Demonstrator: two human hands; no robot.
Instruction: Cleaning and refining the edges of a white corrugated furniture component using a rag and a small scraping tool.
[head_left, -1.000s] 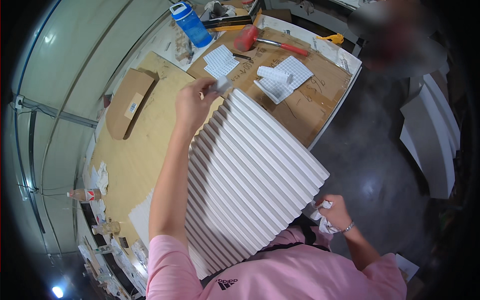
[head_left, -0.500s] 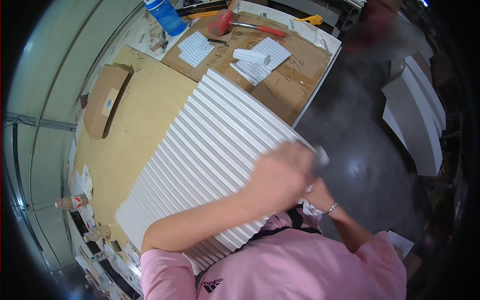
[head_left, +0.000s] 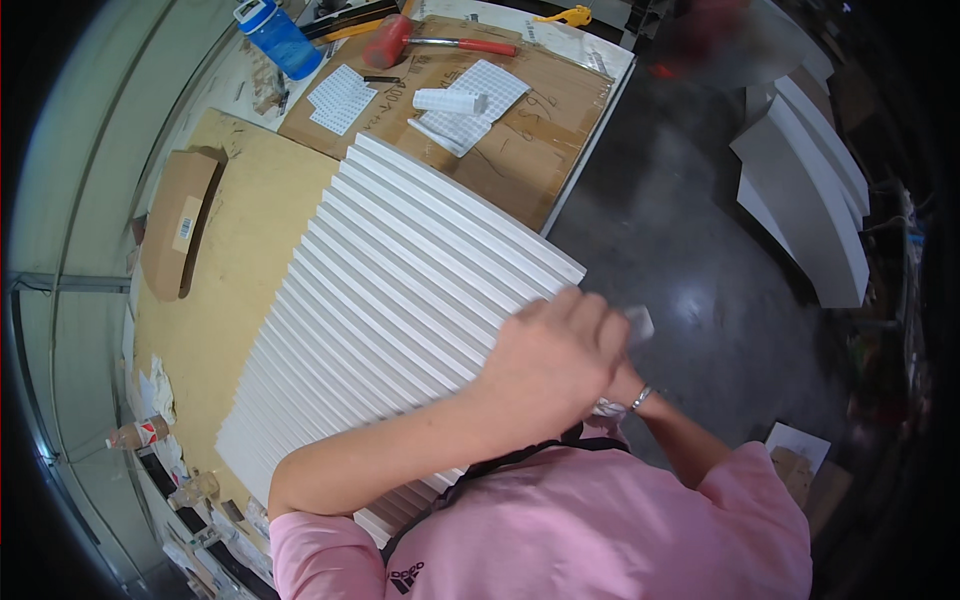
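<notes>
A white ridged panel (head_left: 430, 270), or a row of closely set white strips, lies slanting across the table. My left hand (head_left: 560, 350) reaches over its near right end with fingers curled tight. What those fingers hold is hidden. A blurred whitish piece (head_left: 640, 322) sticks out beyond the knuckles. Behind and below is my right hand (head_left: 625, 380), with a bracelet at the wrist; the left hand covers its fingers. Crumpled white material (head_left: 608, 408), perhaps cloth or paper, shows beside the right hand.
On the tan table (head_left: 250, 200) rests a curved brown cardboard piece (head_left: 180, 225). Flat cardboard (head_left: 540, 150) carries a red mallet (head_left: 390, 42), checked sheets (head_left: 475, 110) and a white roll (head_left: 450, 101). A blue bottle (head_left: 280, 40) stands behind. White curved panels (head_left: 805, 190) are at right.
The view has shifted, so the table and its things appear farther left. My left hand has moved slightly left and down in the picture and is less blurred, still over the panel's right end.
</notes>
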